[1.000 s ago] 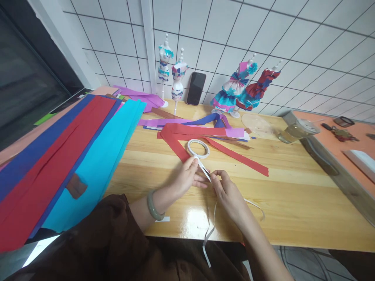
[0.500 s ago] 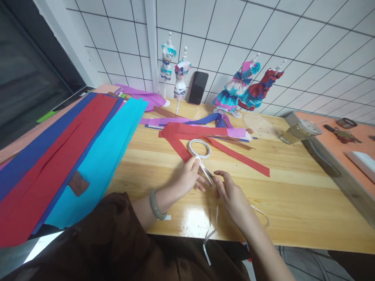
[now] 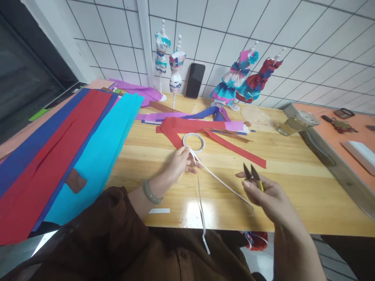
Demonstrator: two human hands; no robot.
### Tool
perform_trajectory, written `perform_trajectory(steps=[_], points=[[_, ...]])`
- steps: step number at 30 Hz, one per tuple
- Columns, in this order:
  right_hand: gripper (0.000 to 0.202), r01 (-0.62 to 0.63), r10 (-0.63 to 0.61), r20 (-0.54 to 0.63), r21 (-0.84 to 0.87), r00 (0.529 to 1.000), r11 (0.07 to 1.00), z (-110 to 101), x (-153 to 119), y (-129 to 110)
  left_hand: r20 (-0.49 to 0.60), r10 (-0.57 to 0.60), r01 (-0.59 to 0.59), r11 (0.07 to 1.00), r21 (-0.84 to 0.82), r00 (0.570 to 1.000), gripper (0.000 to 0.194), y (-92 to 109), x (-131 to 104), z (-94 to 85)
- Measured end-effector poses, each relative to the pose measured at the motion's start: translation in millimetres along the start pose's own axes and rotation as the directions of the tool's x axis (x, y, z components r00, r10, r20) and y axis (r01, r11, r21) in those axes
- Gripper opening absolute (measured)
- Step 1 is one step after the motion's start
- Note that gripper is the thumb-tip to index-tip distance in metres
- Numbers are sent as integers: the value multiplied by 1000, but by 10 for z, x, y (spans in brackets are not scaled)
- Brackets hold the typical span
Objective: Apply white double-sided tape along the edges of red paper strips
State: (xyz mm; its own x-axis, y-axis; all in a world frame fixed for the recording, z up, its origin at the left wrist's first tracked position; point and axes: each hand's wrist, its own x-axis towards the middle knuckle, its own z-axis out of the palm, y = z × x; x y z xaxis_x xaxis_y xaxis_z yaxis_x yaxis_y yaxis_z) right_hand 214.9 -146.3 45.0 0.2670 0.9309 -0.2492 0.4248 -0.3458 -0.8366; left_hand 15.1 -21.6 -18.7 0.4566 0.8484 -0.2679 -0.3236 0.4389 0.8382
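Observation:
My left hand (image 3: 178, 162) pinches a narrow roll of white tape (image 3: 203, 143) at its near edge, thumb against fingers. From that pinch one thin tape strip (image 3: 222, 181) runs down to the right, its far end beside my right wrist. Another loose strip (image 3: 203, 224) hangs below the left hand, past the table's front edge. In my right hand (image 3: 271, 197) is a small pair of snips (image 3: 251, 171) with dark pointed blades and a yellow handle. Its blades point up and stand apart, away from the tape. My right index finger is partly stretched out.
Red crepe paper strips (image 3: 199, 125) lie behind the roll. Wide paper sheets (image 3: 108, 144) cover the left side. Along the wall stand several small dress forms (image 3: 175, 74) and a phone (image 3: 195, 80). A glass cup (image 3: 297, 123) is at the right. A white scrap (image 3: 159, 210) lies near the front edge.
My right hand has moved right with the snips, away from the left hand, and the blades now show clearly. One tape strip now stretches toward the right wrist. The left hand keeps its pinch.

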Motion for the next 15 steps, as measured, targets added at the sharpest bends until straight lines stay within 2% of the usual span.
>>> perform_trajectory(steps=[2, 4, 6, 9, 15], points=[[36, -8, -4, -155, -73, 988, 997, -92, 70, 98, -6, 1, -1, 1000, -4, 1000, 21, 13, 9, -15], [32, 17, -50, -175, -182, 983, 983, -128, 136, 192, -16, -2, 2, 1000, -11, 1000, 20, 30, 16, -23], [32, 38, -59, -82, -234, 995, 972, -107, 178, 265, -7, 4, -4, 1000, -29, 1000, 20, 45, 20, -32], [33, 74, -63, 61, -207, 996, 975, 3, 182, 297, 26, 16, -15, 998, -62, 1000, 20, 60, 29, -49], [25, 107, -81, 248, -93, 965, 990, 204, 109, 163, 11, 18, -16, 992, -126, 1000, 18, 96, 50, -70]])
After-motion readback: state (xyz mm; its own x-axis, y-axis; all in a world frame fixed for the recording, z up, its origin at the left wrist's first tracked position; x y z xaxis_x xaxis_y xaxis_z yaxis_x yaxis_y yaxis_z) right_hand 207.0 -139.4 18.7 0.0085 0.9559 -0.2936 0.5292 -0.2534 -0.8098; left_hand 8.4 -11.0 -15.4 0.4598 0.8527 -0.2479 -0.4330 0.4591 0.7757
